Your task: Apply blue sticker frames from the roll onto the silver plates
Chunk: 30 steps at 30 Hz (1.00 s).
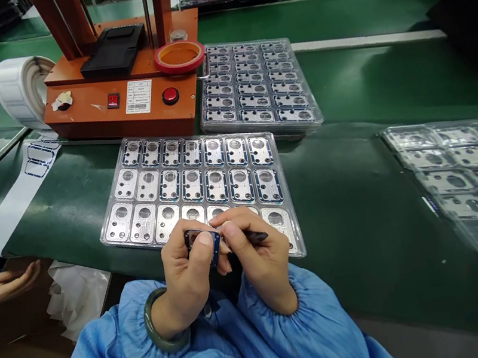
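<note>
The small blue-edged metal plate (202, 246) sat between the hands, tilted, its long axis slanting from upper left to lower right. The left hand (189, 277) was closed on it, pinching it between thumb and bent fingers, with a jade bangle (161, 330) on that wrist. The right hand (261, 260) was also nearly shut, gripping a slim dark tool (257, 237) whose end jutted out to the right; its fingers came just beside the plate.

Directly beyond the hands lay a clear plastic tray (296, 236) of similar plates, its near edge partly behind the fingers. Farther ahead stood a second loaded tray (249, 44) and an orange machine (119, 107) with a label roll (20, 86). Well to the left of the grip rested a co-worker's hand (4, 286), apart from the person's own.
</note>
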Available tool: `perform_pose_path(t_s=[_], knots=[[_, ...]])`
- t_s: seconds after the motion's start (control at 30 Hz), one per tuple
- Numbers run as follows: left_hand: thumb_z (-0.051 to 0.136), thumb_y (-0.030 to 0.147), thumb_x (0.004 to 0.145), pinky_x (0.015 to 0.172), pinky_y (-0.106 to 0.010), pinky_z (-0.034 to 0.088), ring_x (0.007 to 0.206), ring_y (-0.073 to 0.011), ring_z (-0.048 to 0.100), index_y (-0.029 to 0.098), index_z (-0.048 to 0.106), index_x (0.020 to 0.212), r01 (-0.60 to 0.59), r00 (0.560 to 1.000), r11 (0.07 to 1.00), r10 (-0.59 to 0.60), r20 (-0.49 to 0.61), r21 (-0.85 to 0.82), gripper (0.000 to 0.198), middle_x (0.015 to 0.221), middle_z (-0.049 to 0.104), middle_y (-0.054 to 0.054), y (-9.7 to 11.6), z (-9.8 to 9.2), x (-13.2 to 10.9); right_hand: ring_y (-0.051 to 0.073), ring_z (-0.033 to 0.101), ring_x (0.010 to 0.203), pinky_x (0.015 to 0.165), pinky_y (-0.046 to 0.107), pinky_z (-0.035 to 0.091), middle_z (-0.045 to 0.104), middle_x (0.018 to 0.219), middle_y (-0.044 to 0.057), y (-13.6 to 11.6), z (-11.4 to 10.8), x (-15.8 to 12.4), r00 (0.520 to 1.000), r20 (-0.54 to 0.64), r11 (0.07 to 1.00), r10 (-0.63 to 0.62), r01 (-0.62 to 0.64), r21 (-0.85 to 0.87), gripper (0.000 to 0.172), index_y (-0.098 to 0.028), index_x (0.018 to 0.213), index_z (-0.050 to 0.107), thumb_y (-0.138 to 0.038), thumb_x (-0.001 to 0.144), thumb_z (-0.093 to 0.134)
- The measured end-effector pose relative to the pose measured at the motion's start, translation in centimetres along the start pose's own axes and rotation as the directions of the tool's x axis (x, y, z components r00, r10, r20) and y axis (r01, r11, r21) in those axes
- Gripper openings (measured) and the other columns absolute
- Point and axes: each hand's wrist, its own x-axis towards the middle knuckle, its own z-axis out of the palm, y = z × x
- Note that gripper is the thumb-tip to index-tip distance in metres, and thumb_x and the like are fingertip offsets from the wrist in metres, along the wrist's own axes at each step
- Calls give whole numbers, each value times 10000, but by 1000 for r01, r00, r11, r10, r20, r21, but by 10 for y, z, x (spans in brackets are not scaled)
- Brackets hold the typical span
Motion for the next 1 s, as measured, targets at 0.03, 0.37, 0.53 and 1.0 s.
perform_pose_path(t_s=[0.03,0.37,0.53,1.0], knots=[[486,256,955,505,-184,469,489,-66,532,188,576,864,1,1000,1000,-1,1,-4,145,641,588,38,0,0,0,158,650,772,718,329,515,691,839,23,1,0,0,1000,2,1000,9,-9,8,216,-219,714,631,-233,915,555],[485,277,954,504,-197,479,495,-77,535,185,573,882,3,1000,1000,-3,-5,-16,147,640,585,32,0,1,1,175,661,787,740,365,526,678,843,29,7,0,-3,1000,12,998,20,-20,58,210,-228,730,638,-260,921,557],[467,254,964,500,-192,484,493,-71,542,186,567,870,-6,1000,1000,6,-20,-8,152,665,607,30,0,2,1,177,660,781,704,353,531,680,852,34,6,1,-2,999,4,997,40,-40,63,213,-227,723,639,-275,916,562],[429,352,978,497,-209,467,467,-88,529,191,558,872,36,999,999,-36,-34,-3,232,567,560,45,0,2,1,73,527,439,561,309,525,666,835,18,-1,2,-4,991,30,985,133,-135,108,262,-206,694,603,-312,928,555]])
